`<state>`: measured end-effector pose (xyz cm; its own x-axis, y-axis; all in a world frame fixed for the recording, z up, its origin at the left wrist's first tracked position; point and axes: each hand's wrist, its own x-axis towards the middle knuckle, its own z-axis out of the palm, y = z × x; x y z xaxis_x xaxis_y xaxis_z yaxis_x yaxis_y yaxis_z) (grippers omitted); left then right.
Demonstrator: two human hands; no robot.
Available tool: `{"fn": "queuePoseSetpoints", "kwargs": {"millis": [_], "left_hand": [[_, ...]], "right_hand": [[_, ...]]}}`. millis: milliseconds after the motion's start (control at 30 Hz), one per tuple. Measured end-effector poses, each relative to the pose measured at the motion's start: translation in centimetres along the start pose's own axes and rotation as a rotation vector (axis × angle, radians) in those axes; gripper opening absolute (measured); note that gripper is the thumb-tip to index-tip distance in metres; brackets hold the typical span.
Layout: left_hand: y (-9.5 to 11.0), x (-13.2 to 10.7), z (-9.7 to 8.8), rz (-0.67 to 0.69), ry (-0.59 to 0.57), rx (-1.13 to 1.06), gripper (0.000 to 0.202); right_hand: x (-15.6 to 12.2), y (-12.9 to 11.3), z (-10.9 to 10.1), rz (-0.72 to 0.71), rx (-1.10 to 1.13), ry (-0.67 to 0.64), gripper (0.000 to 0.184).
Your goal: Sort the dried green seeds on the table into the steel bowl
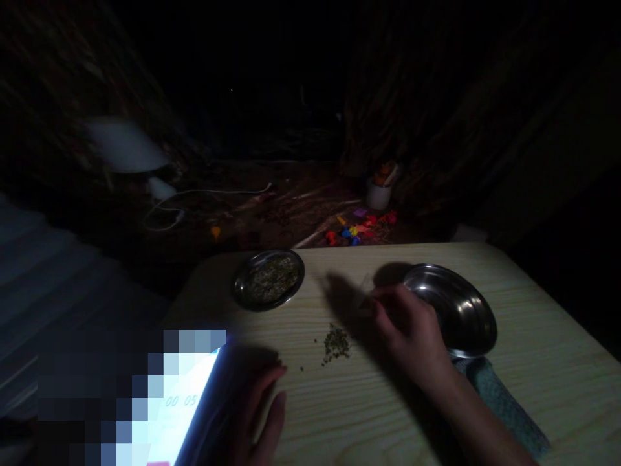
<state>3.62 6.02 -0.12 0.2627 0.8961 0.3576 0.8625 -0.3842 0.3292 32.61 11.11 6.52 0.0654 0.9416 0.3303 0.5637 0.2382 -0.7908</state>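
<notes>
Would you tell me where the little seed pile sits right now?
In the head view, the seed pile lies on the table, just left of the right hand and nearer than the filled plate.

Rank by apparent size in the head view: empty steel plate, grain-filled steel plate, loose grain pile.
1. Empty shiny steel plate
2. Grain-filled round steel plate, farther off, so unsure
3. Small loose grain pile
</notes>
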Motion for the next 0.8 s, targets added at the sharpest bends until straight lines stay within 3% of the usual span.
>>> {"fn": "queuePoseSetpoints", "kwargs": {"millis": [167, 300, 467, 600, 800], "left_hand": [[2.2, 4.0, 1.0, -0.034, -0.001, -0.137, 0.022], [3.5, 5.4, 1.1, 0.029, -0.042, -0.151, 0.028], [3.8, 5.5, 1.5, 0.165, -0.026, -0.093, 0.030], [4.0, 5.2, 1.2, 0.170, -0.026, -0.064, 0.031], [2.8, 1.8, 0.8, 0.213, 0.060, 0.079, 0.039]], "right_hand": [[0.1, 0.2, -0.2, 0.037, 0.040, 0.024, 0.011], [-0.9, -0.1, -0.8, 0.057, -0.002, -0.013, 0.011], [-3.7, -0.2, -1.3, 0.093, -0.059, -0.060, 0.012], [-5.5, -0.8, -0.6, 0.113, -0.134, -0.115, 0.016], [-7.2, -0.9, 1.0, 0.137, -0.112, -0.172, 0.021]]}}
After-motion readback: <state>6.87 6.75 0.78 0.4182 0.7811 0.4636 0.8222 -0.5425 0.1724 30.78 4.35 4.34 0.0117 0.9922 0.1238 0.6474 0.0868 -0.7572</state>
